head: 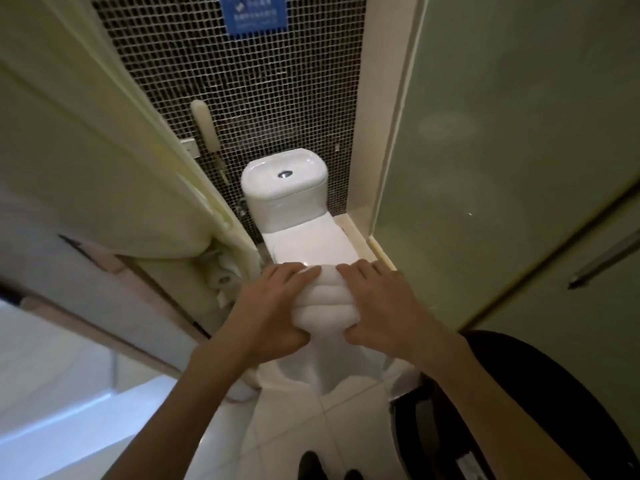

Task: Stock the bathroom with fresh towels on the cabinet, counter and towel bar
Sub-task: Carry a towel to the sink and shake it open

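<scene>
Finding: the folded white towel bundle (323, 299) is held in the air directly over the front end of the closed toilet (311, 244), clear of its lid. It is not yet set on any stocking point. The left hand (270, 310) grips the bundle's left flank and the right hand (388, 306) its right flank. On both sides the fingers (298, 271) lie curled over the top, reaching to the edge nearest the cistern (284, 188), and the thumbs are tucked under the near end. The bundle therefore lies between the hands, equally near to each. Its long axis runs from the person toward the cistern, and its fold ridges run across that line. A loose tail (325, 365) hangs below the grip toward the tiled floor (294, 427) in front of the toilet. A toilet-paper roll (221, 278) sits low to the toilet's left. To the toilet's right stands a frosted glass panel (519, 133) carrying a metal bar (602, 261). This may be the towel bar or only a door pull, as that edge of the view is too distorted to settle it. Assessment: the task is at the carrying stage. Since the grip is symmetrical, the next placement depends on turning the whole bundle toward its destination rather than on either hand leading.
</scene>
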Demonstrator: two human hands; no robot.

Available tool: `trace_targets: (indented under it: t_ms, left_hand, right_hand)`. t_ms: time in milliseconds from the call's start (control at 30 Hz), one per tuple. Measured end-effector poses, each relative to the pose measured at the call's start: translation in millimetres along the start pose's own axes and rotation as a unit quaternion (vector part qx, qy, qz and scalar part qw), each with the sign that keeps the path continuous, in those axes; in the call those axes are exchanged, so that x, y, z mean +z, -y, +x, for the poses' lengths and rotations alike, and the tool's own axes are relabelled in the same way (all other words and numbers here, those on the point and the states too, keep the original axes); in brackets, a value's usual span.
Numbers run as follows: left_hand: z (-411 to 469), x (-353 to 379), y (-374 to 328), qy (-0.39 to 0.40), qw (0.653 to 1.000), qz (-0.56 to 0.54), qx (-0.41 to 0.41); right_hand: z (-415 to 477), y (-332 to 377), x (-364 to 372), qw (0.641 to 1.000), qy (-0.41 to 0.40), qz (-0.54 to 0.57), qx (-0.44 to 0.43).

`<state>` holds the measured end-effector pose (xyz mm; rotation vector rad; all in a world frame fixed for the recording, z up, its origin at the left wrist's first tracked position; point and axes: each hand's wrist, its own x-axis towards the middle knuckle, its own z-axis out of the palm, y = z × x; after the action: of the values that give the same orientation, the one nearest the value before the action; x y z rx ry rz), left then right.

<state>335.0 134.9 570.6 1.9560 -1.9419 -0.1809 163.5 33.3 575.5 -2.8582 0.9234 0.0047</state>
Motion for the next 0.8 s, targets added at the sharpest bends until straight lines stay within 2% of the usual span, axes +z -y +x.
trace_targets:
  t_ms: [467,600,800]
  left_hand:
    - [-90.1,-36.8,66.5,-0.052,0.980,0.039,-0.191]
    - [-115.8,-41.6,64.9,-0.071,0.966,0.047,-0.244]
    - [-142.0,-41.2,49.2,-0.120,0.927,0.068,-0.349]
  right_hand:
    - [85.1,96.1,16.2,0.978,0.037,0.012,-0.204]
    - [99.0,117.0,18.1,0.958,0.061,0.020,-0.280]
    - [122.1,140.7,27.6,0.911,0.104,0.038,-0.397]
